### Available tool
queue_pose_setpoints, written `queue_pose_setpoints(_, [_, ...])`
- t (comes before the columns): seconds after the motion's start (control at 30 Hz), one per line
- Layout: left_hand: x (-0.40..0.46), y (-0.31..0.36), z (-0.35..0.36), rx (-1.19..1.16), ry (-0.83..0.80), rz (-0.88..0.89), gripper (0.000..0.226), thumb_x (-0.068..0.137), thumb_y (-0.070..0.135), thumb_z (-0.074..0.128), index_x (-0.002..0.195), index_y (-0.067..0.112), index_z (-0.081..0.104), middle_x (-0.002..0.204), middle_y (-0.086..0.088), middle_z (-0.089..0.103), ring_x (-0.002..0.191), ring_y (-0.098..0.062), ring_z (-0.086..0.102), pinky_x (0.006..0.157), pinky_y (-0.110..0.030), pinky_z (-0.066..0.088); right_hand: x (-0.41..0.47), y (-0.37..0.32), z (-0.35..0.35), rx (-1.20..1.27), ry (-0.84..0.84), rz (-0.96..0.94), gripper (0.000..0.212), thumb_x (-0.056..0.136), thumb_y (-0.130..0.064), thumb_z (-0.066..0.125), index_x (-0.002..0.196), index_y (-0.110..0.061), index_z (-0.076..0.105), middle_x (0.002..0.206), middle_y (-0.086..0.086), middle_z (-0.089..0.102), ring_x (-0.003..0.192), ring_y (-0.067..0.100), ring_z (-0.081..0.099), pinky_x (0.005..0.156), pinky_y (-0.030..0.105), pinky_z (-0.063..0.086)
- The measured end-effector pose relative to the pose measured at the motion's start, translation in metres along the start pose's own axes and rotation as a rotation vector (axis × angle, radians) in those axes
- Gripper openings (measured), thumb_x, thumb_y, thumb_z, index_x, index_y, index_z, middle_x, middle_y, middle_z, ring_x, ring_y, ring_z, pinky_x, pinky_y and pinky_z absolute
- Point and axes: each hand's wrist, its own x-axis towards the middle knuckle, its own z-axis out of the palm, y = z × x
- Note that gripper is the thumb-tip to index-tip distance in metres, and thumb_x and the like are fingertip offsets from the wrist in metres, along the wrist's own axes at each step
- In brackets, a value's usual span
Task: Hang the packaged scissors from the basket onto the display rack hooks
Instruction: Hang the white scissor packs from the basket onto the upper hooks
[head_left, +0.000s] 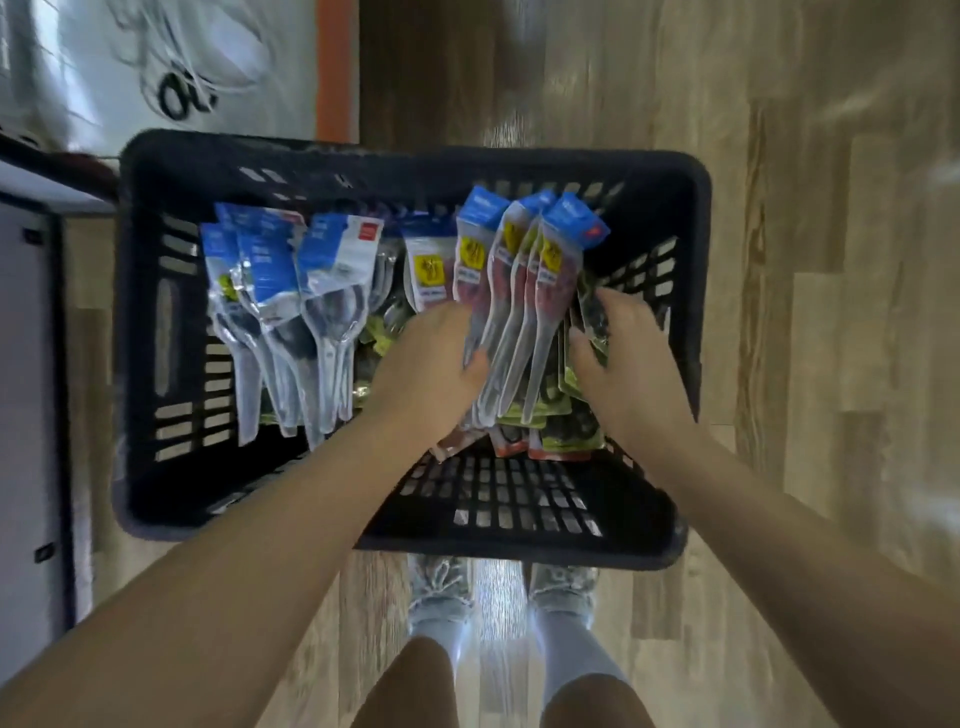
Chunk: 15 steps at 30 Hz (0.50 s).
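Left hand (431, 364): inside the basket, fingers and thumb curled round a fanned bunch of red scissor packs (511, 291), gripping it at the narrow lower ends; blue header cards point away from the person.
Clear packs (291, 301): a separate cluster with blue headers, leaning in the left half of the basket, apart from both hands.
Basket (156, 332): dark slotted plastic, standing on the wooden floor (831, 260) just in front of the person's feet.
Loose packs (550, 415): more packages, green and red, lie flat under the held bunch.
Right hand (623, 353): in the right half of the basket, fingers loosely spread beside the bunch, fingertips at a dark pack (595, 322); whether it pinches that pack cannot be told through the blur.
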Motion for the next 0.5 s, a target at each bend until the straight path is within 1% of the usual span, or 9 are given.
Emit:
queue_pose_setpoints(0.07, [0.022,0.004,0.016,-0.028,0.020,0.037,0.038,0.095,0.019,0.049,0.130,0.004,0.048,0.130,-0.012,0.051,0.122,-0.026,0.045,0.096,-0.032,0.035,0.017,0.010,0.013,0.035,0.010,0.014,0.042,0.097,-0.024,0.049,0.136,-0.012,0.041,0.135,0.004,0.045,0.126,0.015,0.040,0.096,0.019,0.029])
queue_pose_setpoints(0.13, [0.043,0.009,0.032,-0.022,0.044,0.083,0.036,0.096,0.020,0.048,0.128,0.004,0.050,0.126,-0.011,0.052,0.118,-0.024,0.046,0.091,-0.031,0.036,0.035,0.019,0.025,0.095,0.018,0.025,0.036,0.096,-0.026,0.050,0.130,-0.015,0.046,0.124,0.001,0.049,0.118,0.013,0.044,0.087,0.012,0.027])
queue_pose_setpoints(0.2, [0.060,0.011,0.044,-0.014,0.056,0.109,0.033,0.096,0.021,0.047,0.125,0.004,0.051,0.120,-0.009,0.052,0.112,-0.022,0.048,0.086,-0.028,0.036,0.053,0.024,0.035,0.208,0.012,0.051,0.034,0.094,-0.029,0.053,0.126,-0.018,0.049,0.114,-0.005,0.048,0.107,0.007,0.045,0.076,0.006,0.030])
queue_pose_setpoints(0.23, [0.068,0.012,0.049,-0.021,0.069,0.118,0.030,0.096,0.021,0.047,0.121,0.004,0.053,0.115,-0.009,0.052,0.109,-0.022,0.048,0.082,-0.026,0.035,0.062,0.026,0.040,0.288,0.004,0.091,0.035,0.093,-0.031,0.055,0.126,-0.019,0.049,0.114,-0.006,0.049,0.104,0.006,0.045,0.074,0.006,0.033])
queue_pose_setpoints(0.27, [0.076,0.013,0.052,-0.036,0.097,0.122,0.025,0.096,0.020,0.048,0.114,0.004,0.055,0.109,-0.008,0.051,0.104,-0.022,0.050,0.078,-0.024,0.034,0.071,0.028,0.045,0.366,-0.003,0.139,0.038,0.092,-0.032,0.057,0.126,-0.018,0.048,0.116,-0.003,0.051,0.104,0.007,0.048,0.076,0.008,0.036])
queue_pose_setpoints(0.33, [0.087,0.013,0.055,-0.063,0.159,0.103,0.017,0.095,0.019,0.049,0.100,0.005,0.057,0.096,-0.003,0.044,0.095,-0.022,0.050,0.072,-0.025,0.033,0.085,0.031,0.052,0.460,-0.010,0.232,0.045,0.091,-0.033,0.058,0.130,-0.015,0.044,0.123,0.002,0.052,0.109,0.011,0.051,0.081,0.019,0.040])
queue_pose_setpoints(0.43, [0.097,0.015,0.056,-0.040,0.175,0.087,0.015,0.094,0.018,0.048,0.096,0.006,0.056,0.093,0.000,0.039,0.095,-0.023,0.049,0.071,-0.027,0.033,0.097,0.034,0.055,0.464,-0.065,0.302,0.055,0.090,-0.038,0.057,0.135,-0.011,0.038,0.128,0.003,0.050,0.114,0.015,0.050,0.082,0.025,0.040])
queue_pose_setpoints(0.5, [0.100,0.017,0.058,-0.081,0.168,0.053,0.011,0.093,0.017,0.048,0.093,0.007,0.054,0.093,-0.001,0.039,0.097,-0.023,0.048,0.071,-0.025,0.030,0.101,0.037,0.057,0.481,-0.116,0.328,0.058,0.089,-0.041,0.058,0.135,-0.011,0.038,0.129,0.006,0.053,0.118,0.021,0.052,0.086,0.029,0.043])
